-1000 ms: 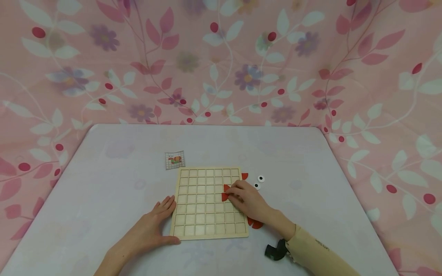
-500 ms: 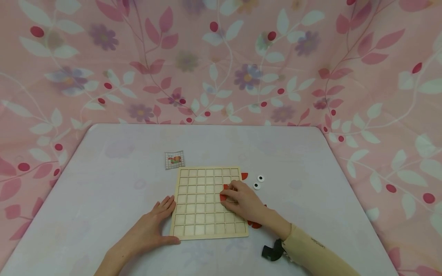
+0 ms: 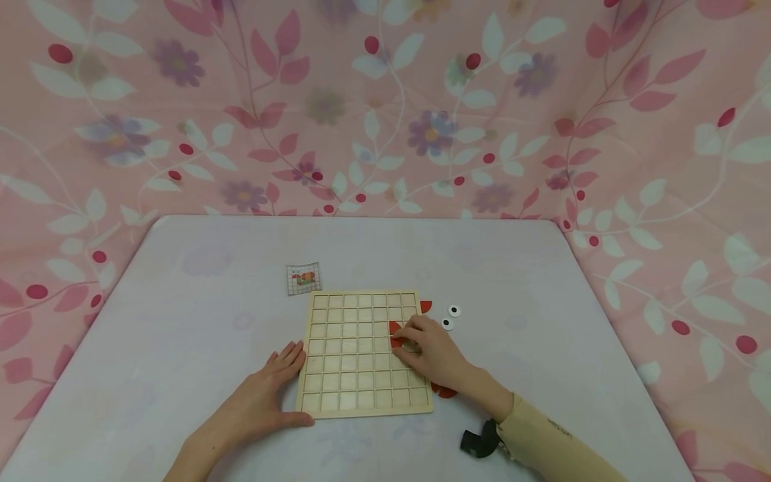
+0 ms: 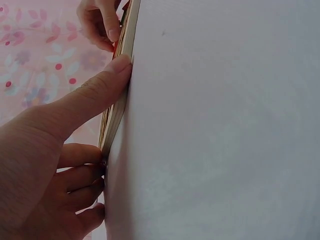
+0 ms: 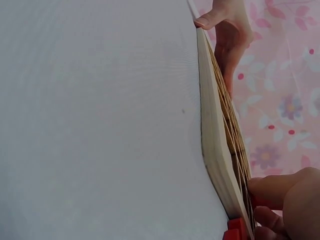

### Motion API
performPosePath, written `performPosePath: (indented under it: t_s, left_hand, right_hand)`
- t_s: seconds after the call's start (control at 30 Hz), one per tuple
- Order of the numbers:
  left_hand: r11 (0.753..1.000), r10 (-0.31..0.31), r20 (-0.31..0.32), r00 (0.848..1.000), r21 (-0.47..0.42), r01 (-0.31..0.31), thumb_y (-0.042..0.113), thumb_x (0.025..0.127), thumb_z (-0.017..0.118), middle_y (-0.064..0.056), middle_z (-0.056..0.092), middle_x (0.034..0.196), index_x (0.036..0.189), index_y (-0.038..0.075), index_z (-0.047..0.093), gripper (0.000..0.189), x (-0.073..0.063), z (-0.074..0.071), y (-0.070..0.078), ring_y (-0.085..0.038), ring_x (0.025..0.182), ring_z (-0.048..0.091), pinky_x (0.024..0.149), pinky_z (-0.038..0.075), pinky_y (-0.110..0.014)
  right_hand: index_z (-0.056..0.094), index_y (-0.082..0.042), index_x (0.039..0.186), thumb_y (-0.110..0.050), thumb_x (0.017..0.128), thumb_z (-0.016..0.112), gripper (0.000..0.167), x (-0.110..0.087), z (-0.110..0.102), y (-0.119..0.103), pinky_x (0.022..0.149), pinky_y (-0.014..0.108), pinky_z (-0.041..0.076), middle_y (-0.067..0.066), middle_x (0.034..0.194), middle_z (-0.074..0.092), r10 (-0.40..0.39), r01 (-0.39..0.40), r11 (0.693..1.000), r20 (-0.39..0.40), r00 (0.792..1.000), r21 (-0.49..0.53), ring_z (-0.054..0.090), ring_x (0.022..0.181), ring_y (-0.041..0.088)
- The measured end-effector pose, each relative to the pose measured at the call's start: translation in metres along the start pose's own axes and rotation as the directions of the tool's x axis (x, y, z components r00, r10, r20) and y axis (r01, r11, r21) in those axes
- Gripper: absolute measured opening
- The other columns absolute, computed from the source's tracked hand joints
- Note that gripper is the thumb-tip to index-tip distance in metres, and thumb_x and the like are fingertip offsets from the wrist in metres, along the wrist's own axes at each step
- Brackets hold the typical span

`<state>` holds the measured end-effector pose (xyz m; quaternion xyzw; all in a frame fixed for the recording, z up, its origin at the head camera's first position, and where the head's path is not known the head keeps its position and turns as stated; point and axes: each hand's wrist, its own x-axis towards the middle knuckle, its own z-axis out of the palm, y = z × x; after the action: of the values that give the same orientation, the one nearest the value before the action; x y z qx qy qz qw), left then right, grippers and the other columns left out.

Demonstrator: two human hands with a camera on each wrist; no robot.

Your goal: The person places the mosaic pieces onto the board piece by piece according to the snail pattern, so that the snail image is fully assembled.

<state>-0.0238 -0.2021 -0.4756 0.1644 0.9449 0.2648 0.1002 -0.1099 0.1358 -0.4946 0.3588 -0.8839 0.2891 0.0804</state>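
A pale wooden grid board [image 3: 350, 363] lies flat on the table. My left hand [image 3: 259, 396] rests against its left side, with the thumb by the near left corner and the fingers along the edge. In the left wrist view that thumb [image 4: 97, 95] presses on the board's side. Over the right part of the grid, my right hand [image 3: 435, 351] pinches a red piece [image 3: 395, 342], partly hidden by the fingers. Just beyond it, a red quarter-round piece [image 3: 394, 327] sits in a grid cell.
Right of the board lie two white eye discs [image 3: 450, 317], a red piece [image 3: 426, 306] at the far edge and more red pieces [image 3: 446, 391] partly under the right wrist. A small picture card [image 3: 304, 278] lies behind the board. A black curved object [image 3: 478, 440] hangs at the right sleeve.
The right hand shifted slightly left, then back right with the red piece, which now lines up with the cell in front of the other red piece. The left hand stays in place.
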Motion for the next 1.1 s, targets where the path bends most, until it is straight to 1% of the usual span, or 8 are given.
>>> performPosePath:
  t_s: [0.23, 0.37, 0.5, 0.57, 0.63, 0.77, 0.9, 1.1]
  left_hand:
    - [1.000, 0.001, -0.003, 1.000, 0.007, -0.001, 0.070, 0.064, 0.079, -0.014, 0.035, 0.159, 0.149, -0.003, 0.041, 0.118, 0.000, 0.000, 0.000, -0.031, 0.150, 0.029, 0.120, 0.024, -0.052]
    - [1.000, -0.001, -0.004, 1.000, 0.002, 0.001, 0.070, 0.064, 0.079, -0.014, 0.035, 0.160, 0.150, -0.002, 0.041, 0.118, 0.000, 0.000, 0.000, -0.031, 0.150, 0.029, 0.120, 0.024, -0.052]
    - [1.000, -0.001, -0.003, 1.000, -0.001, 0.001, 0.070, 0.065, 0.078, -0.014, 0.034, 0.160, 0.150, -0.002, 0.041, 0.118, -0.001, 0.001, 0.000, -0.031, 0.150, 0.028, 0.120, 0.024, -0.052]
    - [1.000, 0.001, -0.004, 1.000, 0.001, -0.001, 0.070, 0.065, 0.078, -0.014, 0.035, 0.160, 0.149, -0.002, 0.041, 0.117, -0.001, 0.001, 0.000, -0.031, 0.150, 0.029, 0.120, 0.024, -0.053]
    - [1.000, 0.006, -0.008, 1.000, 0.007, -0.006, 0.069, 0.065, 0.079, -0.014, 0.035, 0.160, 0.149, -0.003, 0.041, 0.117, -0.001, 0.001, 0.000, -0.031, 0.150, 0.029, 0.120, 0.024, -0.053]
    - [1.000, 0.006, -0.012, 1.000, 0.011, -0.006, 0.068, 0.065, 0.080, -0.013, 0.035, 0.160, 0.149, -0.002, 0.042, 0.117, -0.001, 0.001, -0.001, -0.031, 0.150, 0.029, 0.119, 0.025, -0.053]
    - [1.000, 0.001, -0.008, 1.000, 0.006, -0.001, 0.069, 0.065, 0.079, -0.013, 0.034, 0.160, 0.149, -0.002, 0.041, 0.117, -0.001, 0.000, -0.001, -0.031, 0.150, 0.028, 0.119, 0.025, -0.053]
    - [1.000, 0.012, -0.013, 1.000, 0.004, -0.012, 0.069, 0.065, 0.079, -0.013, 0.035, 0.160, 0.149, -0.002, 0.042, 0.116, 0.000, 0.002, -0.002, -0.030, 0.150, 0.028, 0.119, 0.024, -0.052]
  right_hand:
    - [0.076, -0.010, 0.105, -0.012, 0.087, 0.077, 0.018, -0.001, -0.001, 0.000, 0.067, 0.020, 0.048, -0.002, 0.092, 0.065, 0.030, -0.030, 0.998, 0.007, 1.000, 0.059, 0.053, 0.083, 0.010]
    - [0.075, -0.009, 0.106, -0.008, 0.086, 0.077, 0.020, -0.003, -0.004, 0.005, 0.068, 0.022, 0.051, -0.002, 0.094, 0.066, 0.058, -0.054, 0.995, -0.046, 0.997, 0.084, 0.055, 0.084, 0.011]
    - [0.073, -0.009, 0.108, -0.008, 0.085, 0.077, 0.023, -0.010, -0.008, 0.013, 0.071, 0.024, 0.052, -0.003, 0.098, 0.065, 0.138, -0.130, 0.988, -0.093, 0.986, 0.084, 0.055, 0.087, 0.011]
    - [0.073, -0.009, 0.108, -0.007, 0.085, 0.077, 0.024, -0.014, -0.010, 0.017, 0.071, 0.025, 0.051, -0.003, 0.100, 0.064, 0.172, -0.165, 0.983, -0.110, 0.979, 0.075, 0.053, 0.086, 0.012]
    - [0.073, -0.008, 0.108, -0.005, 0.085, 0.077, 0.023, -0.017, -0.012, 0.022, 0.071, 0.025, 0.052, -0.001, 0.102, 0.065, 0.188, -0.181, 0.982, -0.137, 0.973, 0.062, 0.055, 0.087, 0.012]
    - [0.073, -0.007, 0.106, -0.003, 0.086, 0.076, 0.021, -0.022, -0.015, 0.031, 0.070, 0.023, 0.053, 0.001, 0.100, 0.065, 0.198, -0.189, 0.980, -0.171, 0.965, 0.069, 0.056, 0.085, 0.011]
    - [0.073, -0.008, 0.106, -0.005, 0.087, 0.075, 0.018, -0.025, -0.018, 0.035, 0.069, 0.022, 0.053, -0.002, 0.099, 0.065, 0.220, -0.208, 0.974, -0.150, 0.964, 0.093, 0.054, 0.085, 0.009]
    - [0.073, -0.010, 0.104, -0.006, 0.086, 0.076, 0.019, -0.028, -0.024, 0.036, 0.071, 0.025, 0.052, -0.004, 0.099, 0.066, 0.220, -0.215, 0.975, -0.120, 0.968, 0.054, 0.052, 0.087, 0.010]
